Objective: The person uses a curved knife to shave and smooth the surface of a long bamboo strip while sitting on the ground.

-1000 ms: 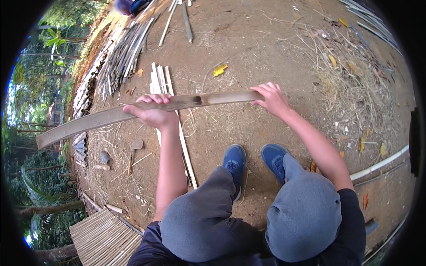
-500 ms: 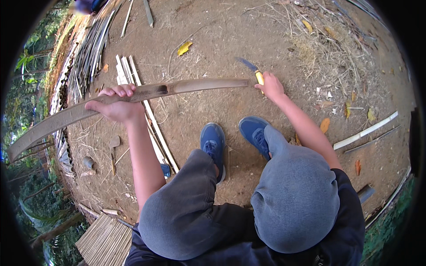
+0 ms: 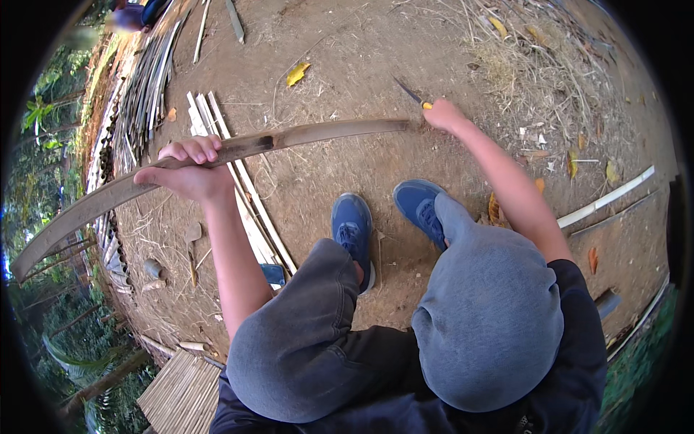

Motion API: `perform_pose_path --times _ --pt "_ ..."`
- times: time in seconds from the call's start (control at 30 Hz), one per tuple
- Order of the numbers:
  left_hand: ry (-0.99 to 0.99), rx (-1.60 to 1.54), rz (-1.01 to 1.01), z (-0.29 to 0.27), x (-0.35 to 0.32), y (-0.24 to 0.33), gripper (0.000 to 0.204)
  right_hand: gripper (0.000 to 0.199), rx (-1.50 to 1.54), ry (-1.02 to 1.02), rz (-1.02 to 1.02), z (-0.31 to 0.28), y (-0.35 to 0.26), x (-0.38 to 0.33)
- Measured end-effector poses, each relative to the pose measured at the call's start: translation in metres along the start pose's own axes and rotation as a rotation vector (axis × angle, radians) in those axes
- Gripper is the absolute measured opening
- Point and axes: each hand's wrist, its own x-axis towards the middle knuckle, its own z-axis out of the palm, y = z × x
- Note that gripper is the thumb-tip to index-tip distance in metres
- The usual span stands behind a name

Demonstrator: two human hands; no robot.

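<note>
- My left hand point(image 3: 189, 172) is wrapped over the long bamboo strip point(image 3: 303, 135). The fingers point(image 3: 194, 150) curl across its upper edge and the thumb sits beneath, clenched firmly on it. I judge this grip sits part-way along so the strip stays level and does not swing.
- The bamboo strip spans in front of me above the ground, from beyond my left hand at the far left to its right end at my right hand point(image 3: 446, 116). It is raised over my knees point(image 3: 463, 318), clear of the dirt ground point(image 3: 361, 65).
- My right hand is closed around a knife with a yellow handle point(image 3: 426, 105). The dark blade point(image 3: 408, 91) points up and away from me. The hand meets the strip's right end; I judge the knife is held there to work that end, but the exact contact between blade and strip I cannot tell.
- I am crouched or seated low, blue shoes point(image 3: 354, 231) planted apart on the ground just under the strip, which keeps the work close to my body.
- Finished pale slats point(image 3: 224, 159) lie on the ground beneath the strip, near my left hand, running toward my left knee.
- A larger row of split bamboo lengths point(image 3: 141, 101) lies along the left edge of the clearing, well apart from my feet.
- A woven bamboo panel point(image 3: 181, 394) rests at the lower left.
- Dry grass and yellow leaves point(image 3: 297, 73) are scattered beyond the strip.
</note>
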Motion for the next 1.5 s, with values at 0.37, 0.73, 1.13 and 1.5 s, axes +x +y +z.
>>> perform_pose_path --times 0.37,0.73,1.13,1.5 --pt "-0.287 -0.099 -0.039 -0.019 0.013 0.003 0.087 0.038 0.097 -0.143 -0.274 -0.002 -0.032 -0.116" --pt "-0.301 -0.142 -0.055 -0.004 0.008 0.006 0.086 0.03 0.004 -0.046 -0.187 0.029 -0.013 -0.096" --pt "-0.231 -0.118 -0.013 -0.02 0.008 0.004 0.084 0.032 -0.003 -0.07 -0.273 0.021 -0.032 -0.125" --pt "-0.205 -0.12 -0.043 -0.013 0.005 0.007 0.083 0.031 -0.107 -0.132 -0.188 0.007 -0.021 -0.106"
